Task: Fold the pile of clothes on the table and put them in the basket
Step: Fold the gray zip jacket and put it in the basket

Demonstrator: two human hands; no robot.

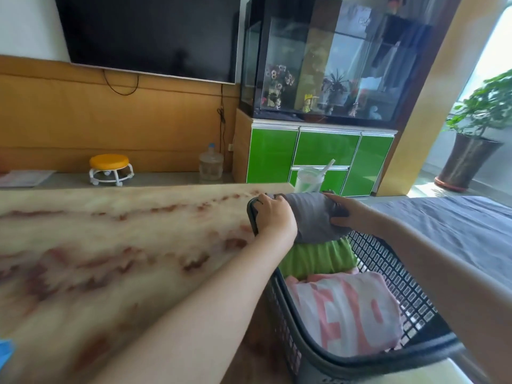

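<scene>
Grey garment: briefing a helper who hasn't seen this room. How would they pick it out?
Find the marble table, then the black basket at its right side. At its far end, the left hand and right hand hold the grey garment. Only it is grey: the green garment and pink-and-white garment lie nearer.

Bright daylight enters from the overexposed right edge, reflections glaze the black-framed glass tank, and the wide-angle edges bend softly.
</scene>
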